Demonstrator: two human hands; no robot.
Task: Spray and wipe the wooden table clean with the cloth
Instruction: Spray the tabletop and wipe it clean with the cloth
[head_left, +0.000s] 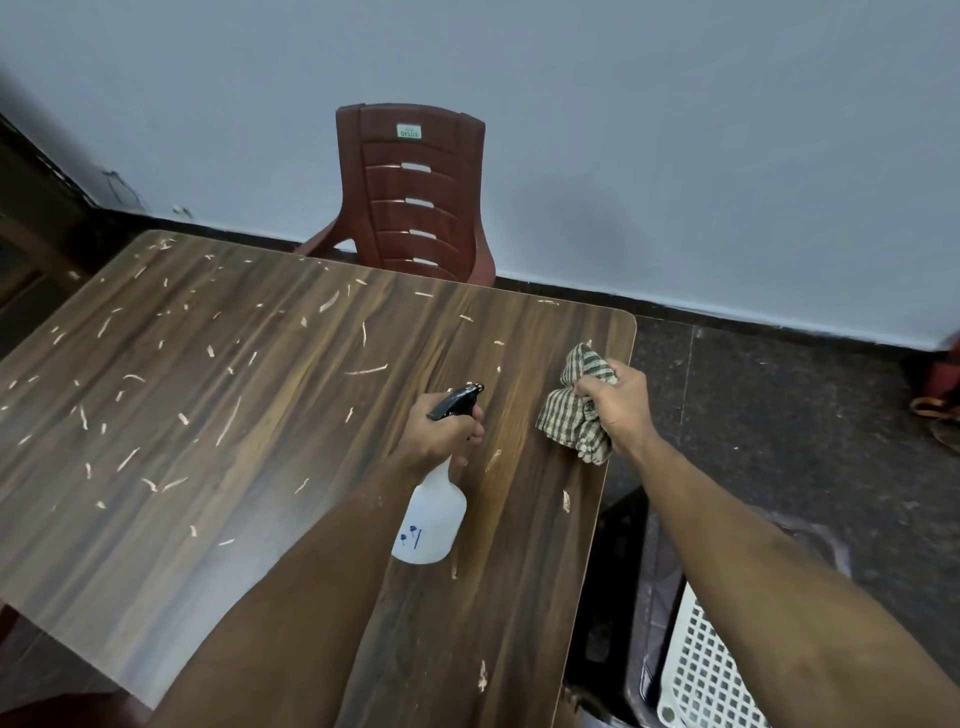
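Note:
The dark wooden table (249, 395) is strewn with several pale wood shavings. My left hand (441, 431) grips the neck of a white spray bottle (434, 519) with a black trigger head, nozzle pointing away over the table's right part. My right hand (618, 405) grips a bunched green-and-beige checked cloth (576, 410) near the table's right edge; the cloth hangs down onto or just above the wood.
A maroon plastic chair (415, 197) stands at the table's far edge against a pale blue wall. Dark tiled floor lies to the right. A white perforated basket (706, 675) and dark plastic furniture sit beside the table's near right corner.

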